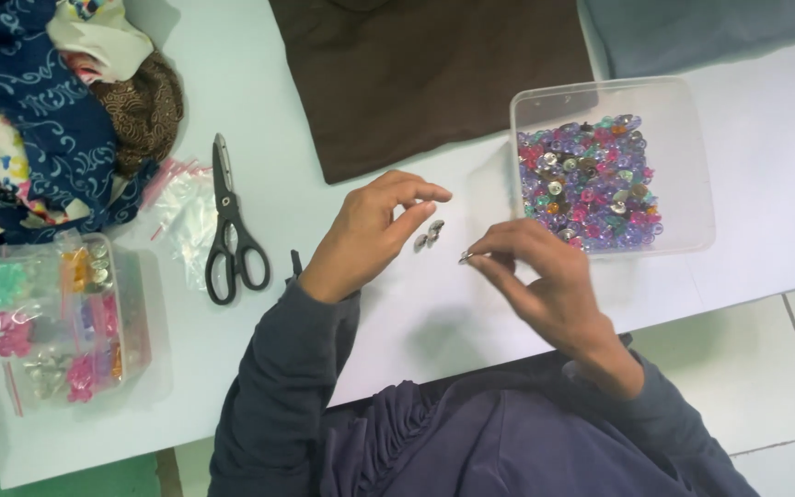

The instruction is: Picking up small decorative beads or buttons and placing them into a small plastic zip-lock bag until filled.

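- At the far left of the pale table (416,313) sits a clear organiser box (57,317) of coloured flower-shaped pieces, with a heap of patterned blue cloth (39,120) behind it. Neither hand is anywhere near these.
- Next come some small clear plastic bags (181,202) and black-handled scissors (230,225), blades shut, lying with the long axis running away from the person, handles nearest them. They are well apart from the left hand.
- The left hand (370,235) hovers over the table with thumb and forefinger curled toward each other in a loose pinch; whether anything is between them I cannot tell.
- Just right of those fingertips, on the table, lie two small silvery metal pieces (428,235), close together, between the two hands and a shade nearer the left one.
- The right hand (540,276) pinches a tiny metal piece (465,258) at its fingertips, held pointing left toward the pair on the table, just beside them but not touching.
- Behind lies a folded brown cloth (434,74).
- To the right, a clear square tub (683,156) holds a mass of mixed purple, pink and silver beads; it sits close beyond the right hand.
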